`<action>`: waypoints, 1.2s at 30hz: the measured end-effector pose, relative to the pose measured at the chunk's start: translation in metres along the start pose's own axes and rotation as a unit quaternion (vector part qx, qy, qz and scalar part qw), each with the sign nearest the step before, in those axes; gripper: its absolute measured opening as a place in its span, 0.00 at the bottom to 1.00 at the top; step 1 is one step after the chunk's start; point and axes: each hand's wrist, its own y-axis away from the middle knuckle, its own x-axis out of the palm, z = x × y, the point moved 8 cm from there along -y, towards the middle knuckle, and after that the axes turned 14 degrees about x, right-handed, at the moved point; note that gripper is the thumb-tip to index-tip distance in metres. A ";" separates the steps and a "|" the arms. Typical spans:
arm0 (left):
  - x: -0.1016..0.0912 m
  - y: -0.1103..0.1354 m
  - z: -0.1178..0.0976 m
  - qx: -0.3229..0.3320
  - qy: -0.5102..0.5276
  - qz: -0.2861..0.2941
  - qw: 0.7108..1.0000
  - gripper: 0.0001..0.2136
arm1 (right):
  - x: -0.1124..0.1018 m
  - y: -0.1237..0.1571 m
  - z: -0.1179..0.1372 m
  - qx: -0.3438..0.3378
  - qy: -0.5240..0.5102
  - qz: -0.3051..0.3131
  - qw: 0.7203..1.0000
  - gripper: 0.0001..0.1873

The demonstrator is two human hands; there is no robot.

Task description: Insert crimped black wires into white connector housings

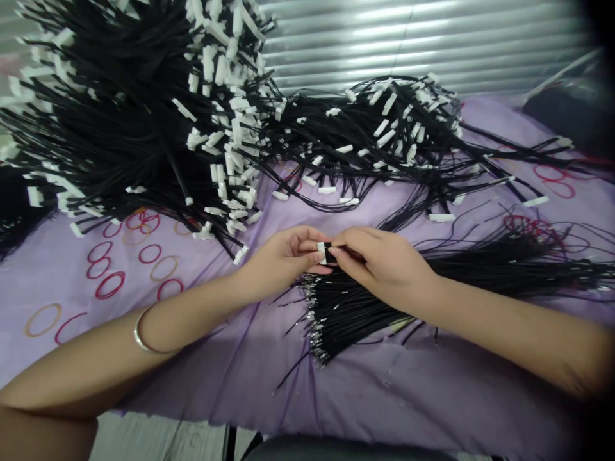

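Near the middle of the head view, my left hand (293, 256) pinches a small white connector (321, 252) between thumb and fingers. Black wires (329, 253) run from the connector's right side into my right hand (379, 259), whose thumb and forefinger are closed on them. How many wires are in that grip is hidden by the fingers. Just below both hands lies a fanned bundle of loose black wires (355, 314), its metal-tipped ends (314, 320) facing left. The bundle continues to the right under my right forearm.
A large heap of black cables (129, 121) with white connectors rises at the back left. More finished-looking cables (331, 125) lie at the back centre. Red and yellow rubber bands (110, 285) are scattered on the purple tablecloth (206, 365). A ribbed shutter (403, 38) stands behind.
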 end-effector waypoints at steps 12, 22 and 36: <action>-0.001 0.001 0.002 -0.021 0.008 -0.029 0.999 0.07 | -0.019 0.004 0.002 -0.035 -0.103 -0.089 0.990 0.05; -0.002 0.001 0.002 -0.013 -0.017 -0.039 0.999 0.07 | -0.005 -0.006 -0.014 0.123 -0.221 0.031 0.967 0.07; -0.001 0.002 0.001 -0.008 -0.019 -0.027 0.999 0.08 | -0.003 -0.009 -0.016 0.126 -0.271 0.078 0.951 0.07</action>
